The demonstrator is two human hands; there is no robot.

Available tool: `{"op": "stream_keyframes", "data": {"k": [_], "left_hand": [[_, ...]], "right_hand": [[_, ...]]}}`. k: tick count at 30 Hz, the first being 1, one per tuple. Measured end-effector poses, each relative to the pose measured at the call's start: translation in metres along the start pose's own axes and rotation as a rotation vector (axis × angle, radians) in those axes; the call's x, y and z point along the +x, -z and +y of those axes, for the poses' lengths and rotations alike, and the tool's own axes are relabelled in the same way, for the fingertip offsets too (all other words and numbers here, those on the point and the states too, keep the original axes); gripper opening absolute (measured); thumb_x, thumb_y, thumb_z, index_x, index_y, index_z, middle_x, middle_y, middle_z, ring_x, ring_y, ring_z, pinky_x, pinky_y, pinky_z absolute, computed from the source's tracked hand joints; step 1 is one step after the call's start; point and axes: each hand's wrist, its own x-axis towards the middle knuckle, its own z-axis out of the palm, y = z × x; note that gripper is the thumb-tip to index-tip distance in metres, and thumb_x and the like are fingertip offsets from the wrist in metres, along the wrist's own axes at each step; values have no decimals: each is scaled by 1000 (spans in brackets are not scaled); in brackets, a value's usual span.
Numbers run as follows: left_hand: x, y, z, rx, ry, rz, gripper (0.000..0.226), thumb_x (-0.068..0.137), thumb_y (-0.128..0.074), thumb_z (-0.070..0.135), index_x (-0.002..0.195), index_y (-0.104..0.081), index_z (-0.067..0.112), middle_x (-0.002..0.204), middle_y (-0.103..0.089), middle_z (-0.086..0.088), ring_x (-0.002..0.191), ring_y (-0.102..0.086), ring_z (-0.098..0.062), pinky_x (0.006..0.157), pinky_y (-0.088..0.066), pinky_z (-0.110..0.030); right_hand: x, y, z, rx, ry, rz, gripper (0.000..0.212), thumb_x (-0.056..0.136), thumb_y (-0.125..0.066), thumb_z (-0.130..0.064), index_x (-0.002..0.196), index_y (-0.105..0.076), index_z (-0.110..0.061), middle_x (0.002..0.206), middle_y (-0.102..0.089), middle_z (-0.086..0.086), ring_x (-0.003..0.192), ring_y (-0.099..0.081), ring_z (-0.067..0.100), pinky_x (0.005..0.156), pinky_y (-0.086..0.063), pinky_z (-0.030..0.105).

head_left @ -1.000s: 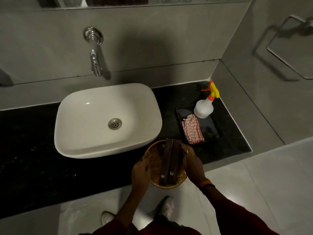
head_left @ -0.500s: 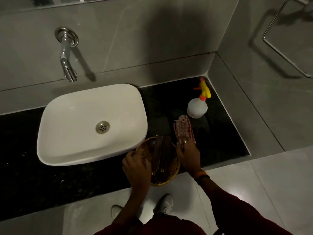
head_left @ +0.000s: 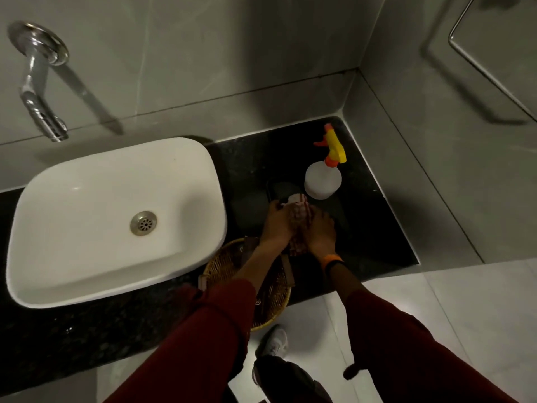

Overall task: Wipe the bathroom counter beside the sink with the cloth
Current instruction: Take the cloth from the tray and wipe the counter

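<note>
A red-and-white checked cloth [head_left: 299, 216] is bunched between my two hands over the black tray [head_left: 279, 186] on the dark counter [head_left: 374, 228], right of the white sink [head_left: 116, 216]. My left hand [head_left: 277, 222] grips the cloth's left side. My right hand [head_left: 319, 232], with an orange wristband, grips its right side. Most of the cloth is hidden by my fingers.
A white spray bottle [head_left: 322, 180] with a yellow and orange trigger stands just behind the cloth. A wicker basket [head_left: 220, 266] holding brown wooden pieces sits at the counter's front edge under my left forearm. A chrome wall tap [head_left: 40, 112] juts over the sink.
Both hands have left the wicker basket, which now rests on the counter edge, and moved back to the tray. They now hold the checked cloth. The camera has moved closer and shifted right.
</note>
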Motion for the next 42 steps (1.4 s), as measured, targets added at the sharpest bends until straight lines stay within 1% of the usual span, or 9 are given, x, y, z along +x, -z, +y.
{"op": "stream_keyframes", "data": {"k": [4, 8, 12, 22, 26, 28, 33, 36, 42], "left_hand": [[9, 3, -5, -117, 84, 58, 43, 91, -60, -2, 132, -60, 10, 146, -46, -22, 132, -47, -39, 108, -41, -37], [-6, 16, -2, -293, 109, 112, 41, 96, -61, 11, 137, -58, 12, 141, -57, -17, 132, -53, -31, 109, -40, -32], [-35, 48, 3, -473, 130, 197, 44, 95, -63, 16, 139, -57, 18, 136, -63, -12, 127, -59, -26, 110, -45, -34], [-193, 166, -84, -551, -50, 526, 49, 94, -54, 26, 143, -51, 21, 145, -55, -3, 137, -50, -17, 115, -42, -40], [-266, 210, -161, -570, 63, 667, 40, 91, -61, 28, 126, -53, 47, 127, -59, 13, 118, -57, 8, 94, -48, -9], [-298, 231, -211, -537, 150, 725, 35, 93, -66, 23, 125, -57, 36, 121, -56, 20, 109, -56, 20, 86, -43, 2], [-360, 286, -342, -365, 299, 622, 44, 87, -71, 6, 129, -62, 11, 122, -53, 1, 103, -59, -7, 83, -37, 7], [-382, 303, -401, -372, 341, 500, 46, 85, -69, 2, 129, -64, 14, 126, -59, -10, 114, -62, -24, 91, -43, -10], [-380, 315, -447, -386, 158, 248, 55, 86, -67, 2, 139, -56, 11, 144, -49, -16, 133, -50, -29, 114, -43, -43]], "right_hand": [[5, 6, -1, 349, -40, -36, 38, 98, -59, -42, 127, -62, -16, 125, -68, 10, 112, -64, 25, 97, -50, 38], [-3, 20, -18, 668, -12, -93, 19, 99, -60, -19, 117, -62, -15, 108, -68, -2, 107, -66, 20, 83, -54, 18], [-26, 40, -62, 846, 0, -104, 12, 96, -65, -18, 105, -61, -23, 100, -67, -10, 88, -70, -3, 65, -53, 7], [-151, -16, -208, 1010, 158, -390, 30, 87, -66, -16, 117, -65, -19, 94, -79, -5, 83, -74, 11, 71, -59, 27], [-215, -85, -270, 1088, 172, -538, 35, 89, -61, -9, 123, -60, -18, 118, -74, 13, 108, -71, 33, 95, -58, 50], [-247, -124, -301, 1076, 196, -576, 34, 93, -64, -11, 125, -57, -15, 118, -73, 16, 108, -70, 35, 94, -58, 49], [-318, -237, -359, 826, 324, -476, 14, 96, -60, 1, 101, -62, -12, 111, -66, 23, 106, -66, 33, 94, -54, 47], [-350, -298, -381, 687, 286, -412, 19, 93, -59, 7, 100, -70, -7, 101, -72, 8, 92, -67, 12, 88, -55, 37], [-371, -351, -388, 472, 196, -71, 34, 93, -56, 7, 125, -63, -3, 127, -63, 11, 118, -60, 24, 102, -46, 29]]}}
